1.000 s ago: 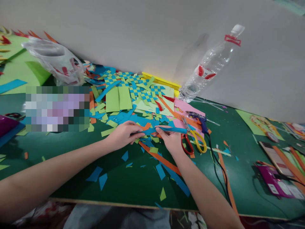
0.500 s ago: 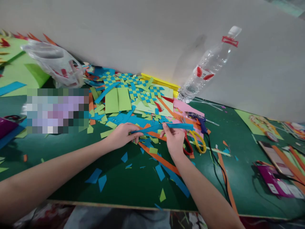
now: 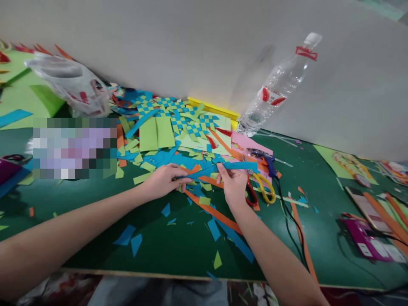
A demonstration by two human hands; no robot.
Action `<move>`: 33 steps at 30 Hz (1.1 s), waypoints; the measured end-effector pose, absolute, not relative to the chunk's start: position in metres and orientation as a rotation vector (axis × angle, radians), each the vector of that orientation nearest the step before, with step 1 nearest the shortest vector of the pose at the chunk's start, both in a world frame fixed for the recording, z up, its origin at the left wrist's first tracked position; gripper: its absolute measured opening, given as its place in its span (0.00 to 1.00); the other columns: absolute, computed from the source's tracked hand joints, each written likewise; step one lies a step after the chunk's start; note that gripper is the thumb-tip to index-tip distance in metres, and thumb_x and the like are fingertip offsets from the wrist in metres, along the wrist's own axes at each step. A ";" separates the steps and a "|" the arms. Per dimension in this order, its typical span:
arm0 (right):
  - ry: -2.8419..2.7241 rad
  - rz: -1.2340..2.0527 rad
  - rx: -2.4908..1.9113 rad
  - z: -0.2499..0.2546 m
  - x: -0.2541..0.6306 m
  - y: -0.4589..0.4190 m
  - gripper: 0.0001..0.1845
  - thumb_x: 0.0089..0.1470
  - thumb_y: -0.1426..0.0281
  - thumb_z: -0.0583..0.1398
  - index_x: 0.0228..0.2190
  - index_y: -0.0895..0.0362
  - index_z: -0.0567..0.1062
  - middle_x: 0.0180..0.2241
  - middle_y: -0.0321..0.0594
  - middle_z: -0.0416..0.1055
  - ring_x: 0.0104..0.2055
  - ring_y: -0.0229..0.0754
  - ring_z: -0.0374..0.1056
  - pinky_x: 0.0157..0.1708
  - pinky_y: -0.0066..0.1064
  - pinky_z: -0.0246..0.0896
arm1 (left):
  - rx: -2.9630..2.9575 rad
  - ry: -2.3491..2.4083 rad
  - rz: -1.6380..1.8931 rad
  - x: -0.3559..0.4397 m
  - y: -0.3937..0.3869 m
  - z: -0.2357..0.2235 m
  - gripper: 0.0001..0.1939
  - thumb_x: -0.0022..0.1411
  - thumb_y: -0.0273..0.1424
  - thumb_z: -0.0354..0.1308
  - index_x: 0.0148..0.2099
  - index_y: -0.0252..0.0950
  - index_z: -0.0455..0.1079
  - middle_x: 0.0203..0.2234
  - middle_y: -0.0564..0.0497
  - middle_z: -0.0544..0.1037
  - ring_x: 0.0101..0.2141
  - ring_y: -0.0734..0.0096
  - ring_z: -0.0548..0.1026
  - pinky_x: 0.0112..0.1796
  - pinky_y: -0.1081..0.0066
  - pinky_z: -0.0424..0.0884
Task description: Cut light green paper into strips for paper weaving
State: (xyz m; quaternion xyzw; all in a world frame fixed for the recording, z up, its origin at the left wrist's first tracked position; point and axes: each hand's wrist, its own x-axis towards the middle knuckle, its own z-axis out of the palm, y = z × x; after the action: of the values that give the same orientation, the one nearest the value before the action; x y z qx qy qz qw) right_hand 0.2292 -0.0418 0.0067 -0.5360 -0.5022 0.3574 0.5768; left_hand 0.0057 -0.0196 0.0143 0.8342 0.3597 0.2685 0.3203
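Between my two hands a long blue paper strip (image 3: 205, 171) is held above the table. My left hand (image 3: 164, 182) pinches its left end with thumb and fingers. Farther along, my right hand (image 3: 234, 182) grips the strip between thumb and fingers, and the free end sticks out to the right. Scissors (image 3: 266, 190) with one red and one yellow handle lie just right of my right hand. Below the strip, an orange paper strip (image 3: 210, 210) and several blue and green scraps lie on the green table (image 3: 159, 259).
Woven blue-and-green paper pieces (image 3: 178, 114) and a folded green paper (image 3: 157, 133) lie behind my hands. A clear bottle (image 3: 277, 89) leans at the wall. To the right are a glue gun (image 3: 266, 156), its black cord, a phone (image 3: 366, 208) and a purple device (image 3: 366, 240). A plastic bag (image 3: 73, 85) stands at left.
The strip's right end has tilted slightly, showing more of its flat face. Both hands keep nearly the same place and hold.
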 end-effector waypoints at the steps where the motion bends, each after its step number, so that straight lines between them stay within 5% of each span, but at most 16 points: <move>1: -1.175 0.840 -1.255 0.007 0.230 -0.041 0.22 0.50 0.57 0.64 0.14 0.56 0.70 0.12 0.32 0.66 0.16 0.35 0.63 0.24 0.29 0.62 | 2.174 0.941 0.683 0.006 -0.020 0.016 0.20 0.66 0.40 0.52 0.24 0.39 0.71 0.19 0.55 0.77 0.27 0.72 0.76 0.27 0.77 0.70; 6: -1.184 0.937 -1.191 0.009 0.230 -0.040 0.16 0.49 0.56 0.65 0.22 0.56 0.75 0.15 0.32 0.69 0.17 0.36 0.65 0.25 0.31 0.65 | 2.113 0.931 0.587 0.007 -0.022 0.023 0.20 0.67 0.38 0.51 0.24 0.37 0.70 0.19 0.57 0.77 0.18 0.79 0.70 0.24 0.78 0.67; 11: -1.268 1.189 -1.050 0.012 0.219 -0.046 0.14 0.44 0.59 0.68 0.32 0.54 0.79 0.19 0.32 0.72 0.19 0.38 0.69 0.25 0.33 0.69 | 2.138 0.889 0.668 0.007 -0.024 0.021 0.19 0.67 0.37 0.52 0.25 0.38 0.71 0.18 0.55 0.77 0.24 0.75 0.73 0.28 0.77 0.69; 15: -1.369 1.241 -1.084 0.015 0.215 -0.051 0.12 0.43 0.59 0.69 0.26 0.54 0.78 0.19 0.33 0.73 0.21 0.39 0.70 0.27 0.33 0.70 | 2.180 0.856 0.622 0.007 -0.024 0.017 0.20 0.67 0.38 0.51 0.24 0.38 0.71 0.19 0.55 0.77 0.30 0.73 0.74 0.33 0.77 0.69; 25: -1.342 1.128 -1.253 0.019 0.213 -0.052 0.17 0.43 0.54 0.67 0.20 0.54 0.75 0.14 0.31 0.69 0.17 0.38 0.67 0.23 0.32 0.66 | 2.237 0.845 0.608 0.010 -0.023 0.017 0.18 0.66 0.37 0.54 0.25 0.38 0.72 0.19 0.58 0.77 0.20 0.78 0.71 0.52 0.67 0.62; 33: -1.338 1.127 -1.246 0.018 0.213 -0.052 0.16 0.44 0.56 0.67 0.20 0.54 0.74 0.15 0.31 0.69 0.16 0.37 0.67 0.22 0.31 0.65 | 2.315 0.797 0.578 0.008 -0.025 0.018 0.18 0.69 0.36 0.50 0.27 0.38 0.71 0.21 0.58 0.78 0.24 0.77 0.72 0.54 0.67 0.62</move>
State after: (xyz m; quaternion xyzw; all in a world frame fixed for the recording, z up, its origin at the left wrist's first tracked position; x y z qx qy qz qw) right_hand 0.2128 -0.0520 0.0178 -0.5101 -0.5478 0.4612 0.4765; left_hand 0.0083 -0.0245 0.0182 0.8755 0.3015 0.2185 0.3080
